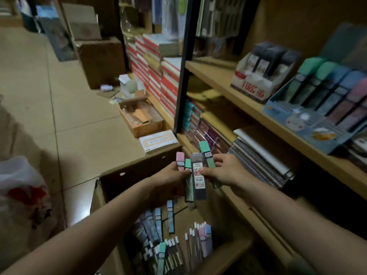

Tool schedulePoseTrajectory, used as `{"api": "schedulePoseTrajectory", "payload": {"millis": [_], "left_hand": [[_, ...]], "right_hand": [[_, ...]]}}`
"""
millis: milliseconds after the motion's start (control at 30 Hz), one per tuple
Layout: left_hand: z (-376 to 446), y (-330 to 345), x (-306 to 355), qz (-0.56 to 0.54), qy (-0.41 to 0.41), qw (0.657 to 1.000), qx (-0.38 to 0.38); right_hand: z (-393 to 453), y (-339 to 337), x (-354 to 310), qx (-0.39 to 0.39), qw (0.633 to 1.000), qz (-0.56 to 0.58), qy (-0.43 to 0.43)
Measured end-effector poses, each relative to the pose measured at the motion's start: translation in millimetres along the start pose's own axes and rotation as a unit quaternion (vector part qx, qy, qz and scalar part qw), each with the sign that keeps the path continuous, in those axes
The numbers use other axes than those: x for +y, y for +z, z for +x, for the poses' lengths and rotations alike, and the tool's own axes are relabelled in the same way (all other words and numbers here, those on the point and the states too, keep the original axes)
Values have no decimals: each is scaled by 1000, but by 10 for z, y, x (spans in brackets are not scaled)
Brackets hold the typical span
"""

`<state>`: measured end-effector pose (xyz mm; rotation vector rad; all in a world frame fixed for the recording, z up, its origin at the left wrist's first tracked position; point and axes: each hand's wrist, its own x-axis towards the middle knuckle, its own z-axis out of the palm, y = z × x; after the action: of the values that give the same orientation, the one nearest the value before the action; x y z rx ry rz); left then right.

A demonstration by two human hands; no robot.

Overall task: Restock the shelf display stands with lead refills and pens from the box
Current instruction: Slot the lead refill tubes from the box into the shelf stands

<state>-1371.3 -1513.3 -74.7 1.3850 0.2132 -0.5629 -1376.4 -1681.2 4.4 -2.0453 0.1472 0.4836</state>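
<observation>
Above an open cardboard box [139, 171], my left hand [168, 179] grips a few lead refill cases, one pink-capped [180, 158] and one green-capped [187, 163]. My right hand [226, 171] pinches a dark refill case [199, 179] with a white label and a green-capped case [207, 155]. Several more refill cases and pens [168, 241] lie loose in the box. On the shelf at the right stand a blue display stand [294, 114] with green, blue and pink refills and a white display stand [250, 84] with dark refills.
Spiral notebooks [262, 155] lie on the lower shelf just right of my hands. A black shelf post [181, 76] rises beyond the box. Stacked books, a small orange box [143, 120] and cartons sit on the tiled floor. A plastic bag [21, 187] lies at the left.
</observation>
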Motion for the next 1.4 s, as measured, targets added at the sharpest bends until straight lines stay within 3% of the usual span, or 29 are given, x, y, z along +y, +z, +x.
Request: {"api": "schedulePoseTrajectory", "payload": {"millis": [100, 300, 433, 600, 933, 1133, 1300, 1400], "left_hand": [[-40, 177, 408, -5, 29, 997, -76], [-135, 548, 853, -46, 64, 990, -120], [-238, 771, 994, 2, 76, 979, -189], [-271, 975, 1126, 68, 114, 979, -157], [-138, 1073, 1642, -6, 103, 981, -164], [58, 1009, 1821, -19, 129, 979, -159], [216, 1060, 1781, -16, 135, 977, -165], [289, 1077, 1759, -8, 144, 976, -163]], "right_hand": [[-299, -329, -238, 27, 998, 50, -10], [-633, -740, -340, 104, 991, 88, -4], [-715, -889, -310, 135, 985, 102, 17], [-756, -1018, -332, 162, 978, 128, 22], [-922, -1589, -735, 245, 946, 197, -75], [-806, -1956, -1113, 377, 909, -16, -176], [-552, -2155, -1173, 422, 877, -123, -194], [-442, -2210, -1122, 451, 838, -222, -212]]}}
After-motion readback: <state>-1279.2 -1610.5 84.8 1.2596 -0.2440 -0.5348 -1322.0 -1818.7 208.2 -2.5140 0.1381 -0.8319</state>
